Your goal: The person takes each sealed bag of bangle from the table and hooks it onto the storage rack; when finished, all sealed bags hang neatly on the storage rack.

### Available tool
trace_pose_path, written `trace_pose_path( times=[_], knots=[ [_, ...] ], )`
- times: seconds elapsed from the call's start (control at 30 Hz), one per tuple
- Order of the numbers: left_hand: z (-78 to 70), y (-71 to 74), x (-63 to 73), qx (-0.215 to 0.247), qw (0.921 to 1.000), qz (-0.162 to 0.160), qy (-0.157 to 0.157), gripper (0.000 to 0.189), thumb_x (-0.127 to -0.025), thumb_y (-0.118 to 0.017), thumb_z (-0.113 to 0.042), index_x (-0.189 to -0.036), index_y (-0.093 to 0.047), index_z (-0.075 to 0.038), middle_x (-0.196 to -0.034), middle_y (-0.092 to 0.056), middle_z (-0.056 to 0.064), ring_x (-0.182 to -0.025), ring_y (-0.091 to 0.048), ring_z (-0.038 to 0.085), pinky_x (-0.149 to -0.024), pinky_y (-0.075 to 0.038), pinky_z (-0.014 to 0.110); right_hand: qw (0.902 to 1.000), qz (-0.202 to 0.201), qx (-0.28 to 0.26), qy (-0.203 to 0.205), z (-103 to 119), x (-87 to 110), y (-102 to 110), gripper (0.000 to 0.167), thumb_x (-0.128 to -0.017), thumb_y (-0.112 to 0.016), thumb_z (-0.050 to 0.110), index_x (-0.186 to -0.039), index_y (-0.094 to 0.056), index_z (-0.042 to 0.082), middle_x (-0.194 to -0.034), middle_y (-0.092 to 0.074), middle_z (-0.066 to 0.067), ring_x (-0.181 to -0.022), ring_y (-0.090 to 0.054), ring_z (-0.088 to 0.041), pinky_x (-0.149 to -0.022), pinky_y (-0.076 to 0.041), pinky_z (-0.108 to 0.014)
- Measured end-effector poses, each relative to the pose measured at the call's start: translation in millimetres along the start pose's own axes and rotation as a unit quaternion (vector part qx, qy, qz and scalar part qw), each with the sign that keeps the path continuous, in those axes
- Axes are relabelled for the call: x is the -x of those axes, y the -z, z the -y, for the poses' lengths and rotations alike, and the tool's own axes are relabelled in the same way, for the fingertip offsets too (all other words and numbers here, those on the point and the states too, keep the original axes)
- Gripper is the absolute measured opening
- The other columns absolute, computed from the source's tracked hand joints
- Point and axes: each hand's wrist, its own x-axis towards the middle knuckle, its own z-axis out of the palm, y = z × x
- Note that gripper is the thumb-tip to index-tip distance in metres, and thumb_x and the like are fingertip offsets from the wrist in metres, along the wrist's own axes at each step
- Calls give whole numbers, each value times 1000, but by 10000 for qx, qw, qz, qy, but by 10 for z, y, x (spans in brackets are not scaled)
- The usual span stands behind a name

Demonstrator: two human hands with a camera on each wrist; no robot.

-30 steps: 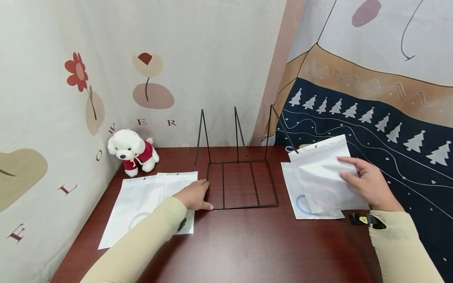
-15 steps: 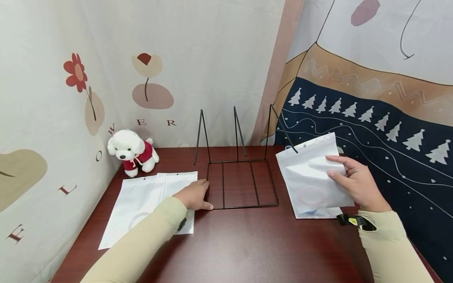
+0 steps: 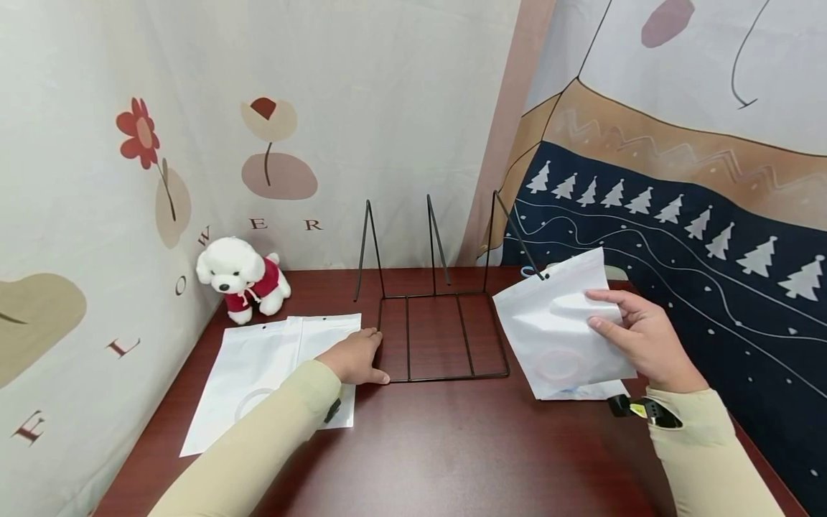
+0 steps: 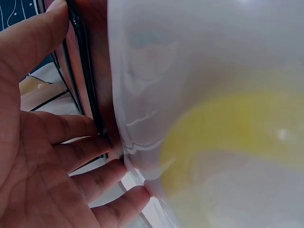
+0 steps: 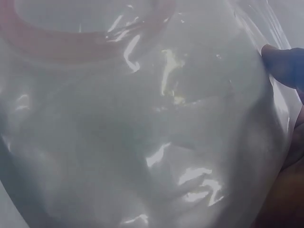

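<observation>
My right hand (image 3: 646, 337) pinches the right edge of a white zip bag (image 3: 568, 316) between thumb and fingers. A pink ring (image 5: 61, 45) shows through its clear face in the right wrist view. The bag's top edge is right at the tip of the right hook of a black wire rack (image 3: 439, 377). Under this bag another white bag (image 3: 597, 390) lies on the table, mostly hidden. My left hand (image 3: 352, 355) rests at the rack's left side, its thumb by the front corner and its fingers (image 4: 76, 154) along the side bar.
Two overlapping white bags (image 3: 258, 352) lie left of the rack, partly under my left arm; a yellow ring (image 4: 209, 118) shows in one. A white plush dog (image 3: 242, 276) in red stands at the back left. Light blue handles (image 3: 528, 271) peek out behind the right hook.
My right hand has moved left with the pink-ring bag, bringing its top edge to the right hook's tip. The bag now covers more of the one beneath. My left hand has stayed put.
</observation>
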Motion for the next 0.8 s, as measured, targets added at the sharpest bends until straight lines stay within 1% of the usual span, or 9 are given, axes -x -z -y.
trace_pose_path(
  times=[0.33, 0.57, 0.8],
  knots=[
    [3, 2, 1, -51, 10000, -19, -17, 96, -91, -83, -45, -155, -41, 12, -164, -37, 30, -154, -35, 45, -127, -32, 52, 9998, 20, -165, 137, 9, 13, -23, 42, -99, -72, 3, -140, -65, 5, -111, -67, 21, -78, -76, -9, -65, -63, -25],
    [0, -6, -1, 0, 10000, -27, 2, 96, -91, -82, -46, -156, -41, 11, -165, -37, 30, -155, -34, 44, -127, -31, 52, 9996, -9, -130, 234, 46, 33, -24, 38, -100, -72, 4, -138, -66, 3, -109, -68, 20, -75, -76, -10, -65, -64, -26],
    [0, -12, 1, 26, 10000, -49, 11, 96, -90, -83, -46, -155, -41, 11, -164, -37, 30, -154, -35, 44, -127, -32, 52, 9996, 53, -196, 197, 81, 65, -35, 39, -101, -71, 5, -139, -66, 3, -114, -67, 21, -80, -76, -10, -66, -64, -28]
  ],
)
